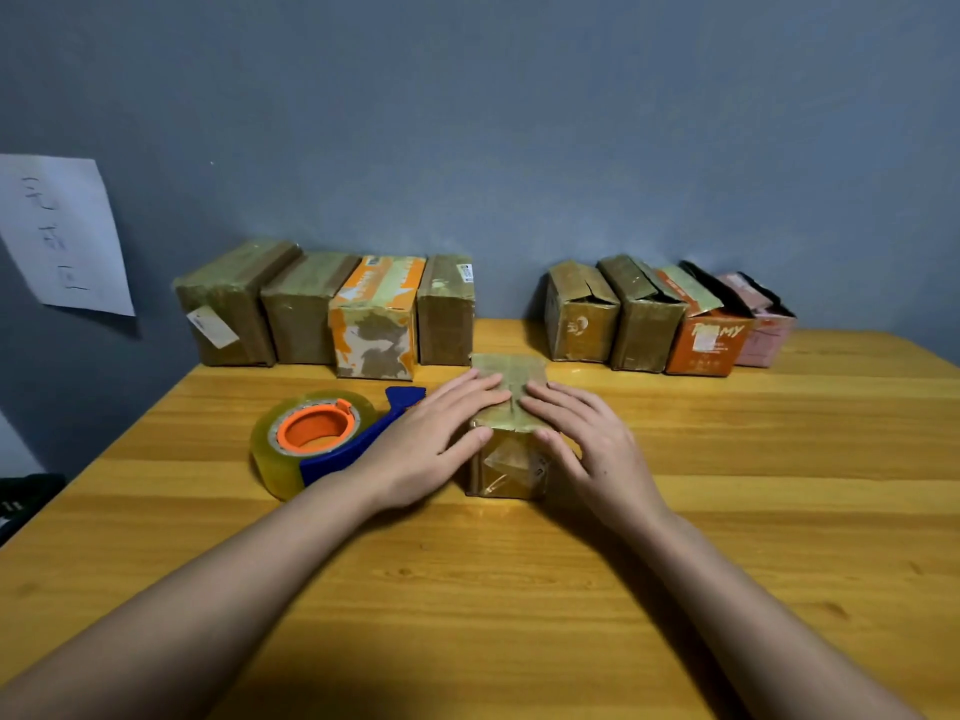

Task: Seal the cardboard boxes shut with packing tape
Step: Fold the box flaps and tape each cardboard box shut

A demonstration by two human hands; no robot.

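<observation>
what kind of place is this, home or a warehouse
Probably a small home or office packing spot, not a warehouse: one wooden table against a plain blue-grey wall, a handwritten paper sign stuck up, and small boxes lined up by hand.

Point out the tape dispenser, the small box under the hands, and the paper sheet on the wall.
tape dispenser (317, 431): head view, on the orange hub of the roll.
small box (511, 467): head view, on its near side face, below the fingers.
paper sheet (62, 233): head view, on the middle of the sheet.
</observation>
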